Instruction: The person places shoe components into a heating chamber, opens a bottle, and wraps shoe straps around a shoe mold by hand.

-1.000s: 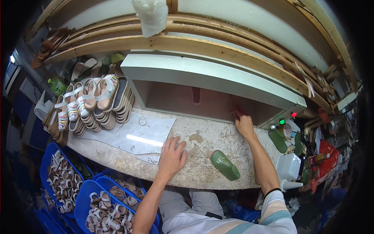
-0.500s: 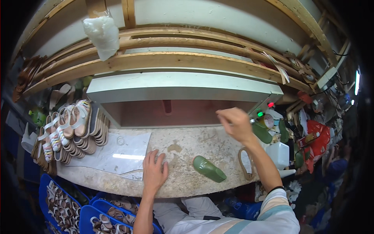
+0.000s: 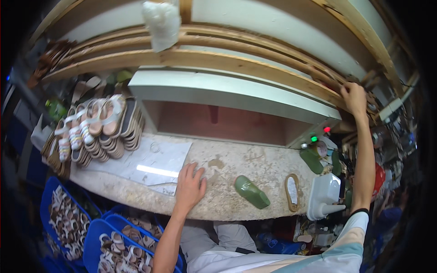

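My left hand (image 3: 190, 186) rests on the worn worktop (image 3: 218, 209) with its fingers stretched out, holding nothing. Beside it lies a paper sheet (image 3: 157, 170). A green shoe last (image 3: 251, 192) lies to the right of that hand, and a tan-rimmed sole (image 3: 292, 192) with a whitish middle lies farther right. My right arm reaches up to the right end of the slatted wooden rack (image 3: 255, 63). There my right hand (image 3: 355, 98) is closed, its fingers bent at the slats; whatever is in them cannot be made out.
A white open-fronted box unit (image 3: 223, 93) with red and green lights stands behind the worktop. Stacked sandals (image 3: 102, 123) fill the left side. Blue bins (image 3: 93, 243) of straps stand lower left. A white plastic container (image 3: 324, 193) sits at the right edge.
My right hand has moved from in front of the box unit up and right to the rack. My left hand stays on the worktop. The whole view has shifted and tilted.
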The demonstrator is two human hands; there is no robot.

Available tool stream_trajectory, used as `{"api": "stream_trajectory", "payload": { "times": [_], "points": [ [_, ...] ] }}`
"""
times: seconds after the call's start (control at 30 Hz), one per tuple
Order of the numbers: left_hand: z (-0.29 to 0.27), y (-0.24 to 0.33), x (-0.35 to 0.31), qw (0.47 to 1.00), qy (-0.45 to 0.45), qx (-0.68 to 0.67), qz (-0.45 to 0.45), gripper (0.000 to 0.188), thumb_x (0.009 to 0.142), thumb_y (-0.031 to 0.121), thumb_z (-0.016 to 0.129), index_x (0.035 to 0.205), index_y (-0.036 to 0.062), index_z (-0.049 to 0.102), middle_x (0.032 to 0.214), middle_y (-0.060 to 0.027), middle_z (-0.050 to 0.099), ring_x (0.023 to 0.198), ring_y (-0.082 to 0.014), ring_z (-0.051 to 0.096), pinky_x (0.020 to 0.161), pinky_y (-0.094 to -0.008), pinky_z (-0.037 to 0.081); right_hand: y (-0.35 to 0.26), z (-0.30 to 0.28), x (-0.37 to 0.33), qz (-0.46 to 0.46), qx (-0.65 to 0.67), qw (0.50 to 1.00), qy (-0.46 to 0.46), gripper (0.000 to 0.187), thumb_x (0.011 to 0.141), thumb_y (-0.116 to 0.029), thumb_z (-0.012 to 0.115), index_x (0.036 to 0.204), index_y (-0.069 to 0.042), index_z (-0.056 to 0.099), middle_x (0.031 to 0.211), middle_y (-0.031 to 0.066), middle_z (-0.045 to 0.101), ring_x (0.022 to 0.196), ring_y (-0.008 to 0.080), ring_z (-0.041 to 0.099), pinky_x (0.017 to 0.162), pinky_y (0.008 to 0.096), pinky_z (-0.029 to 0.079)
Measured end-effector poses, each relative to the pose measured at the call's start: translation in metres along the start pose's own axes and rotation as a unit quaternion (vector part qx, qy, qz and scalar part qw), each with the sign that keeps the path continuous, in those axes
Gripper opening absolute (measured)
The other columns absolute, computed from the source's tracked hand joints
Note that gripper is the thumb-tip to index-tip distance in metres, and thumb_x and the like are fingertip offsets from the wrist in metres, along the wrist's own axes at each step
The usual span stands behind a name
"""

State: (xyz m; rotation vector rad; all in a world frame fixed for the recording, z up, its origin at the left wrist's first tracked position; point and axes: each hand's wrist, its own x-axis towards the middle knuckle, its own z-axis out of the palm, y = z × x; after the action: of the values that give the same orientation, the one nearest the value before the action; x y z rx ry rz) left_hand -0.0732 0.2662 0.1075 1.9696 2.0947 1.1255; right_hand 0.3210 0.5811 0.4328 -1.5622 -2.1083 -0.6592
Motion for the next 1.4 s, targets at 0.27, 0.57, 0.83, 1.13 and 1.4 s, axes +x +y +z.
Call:
{"api": "stream_trajectory", "payload": {
  "times": [0.27,0.57,0.83,1.13,1.4],
  "points": [
    [-0.006,-0.009,-0.007,1.000,-0.010,-0.009,-0.015,0.031,0.084,0.013,0.066,0.114,0.0040,0.064,0.128,-0.0184,0.055,0.125,-0.0387,0.047,0.105,-0.0493,0.040,-0.116,-0.036,-0.120,-0.023,0.319,0.940,0.115,0.017,0.102,-0.013,0.053,0.103,0.002,0.062,0.087,0.0096,0.064,0.076,0.0153,0.065,0.065,0.0290,0.051],
    [-0.002,-0.009,-0.005,1.000,-0.003,-0.004,-0.009,0.031,0.084,0.013,0.066,0.113,0.0039,0.064,0.128,-0.0189,0.055,0.125,-0.0386,0.047,0.105,-0.0484,0.040,-0.306,0.070,-0.183,-0.182,0.462,0.866,-0.052,0.007,0.090,-0.004,0.067,0.096,-0.002,0.064,0.080,0.0142,0.068,0.070,0.0248,0.069,0.065,0.0327,0.055],
    [-0.003,-0.007,-0.003,1.000,-0.011,0.000,-0.009,0.032,0.084,0.014,0.066,0.114,0.0038,0.063,0.128,-0.0190,0.055,0.124,-0.0383,0.048,0.105,-0.0481,0.040,-0.405,0.118,-0.177,-0.202,0.430,0.872,-0.117,0.021,0.090,-0.023,0.066,0.101,-0.006,0.070,0.083,0.0152,0.070,0.076,0.0367,0.067,0.070,0.0466,0.054],
    [-0.003,-0.010,-0.002,1.000,-0.019,-0.010,-0.009,0.033,0.087,0.015,0.062,0.116,0.0004,0.061,0.129,-0.0227,0.053,0.125,-0.0399,0.046,0.107,-0.0493,0.038,-0.351,0.232,-0.135,-0.266,0.292,0.911,-0.116,0.024,0.089,-0.023,0.063,0.106,-0.008,0.071,0.110,0.0189,0.068,0.098,0.0388,0.065,0.088,0.0457,0.052],
    [-0.002,-0.007,0.001,1.000,-0.018,-0.011,-0.013,0.032,0.085,0.014,0.065,0.115,0.0037,0.063,0.128,-0.0196,0.054,0.126,-0.0384,0.047,0.105,-0.0486,0.040,-0.333,0.246,-0.138,-0.209,0.239,0.938,-0.140,0.027,0.084,-0.022,0.065,0.110,-0.014,0.071,0.107,0.0177,0.068,0.099,0.0378,0.065,0.090,0.0463,0.051]
  ]
}}
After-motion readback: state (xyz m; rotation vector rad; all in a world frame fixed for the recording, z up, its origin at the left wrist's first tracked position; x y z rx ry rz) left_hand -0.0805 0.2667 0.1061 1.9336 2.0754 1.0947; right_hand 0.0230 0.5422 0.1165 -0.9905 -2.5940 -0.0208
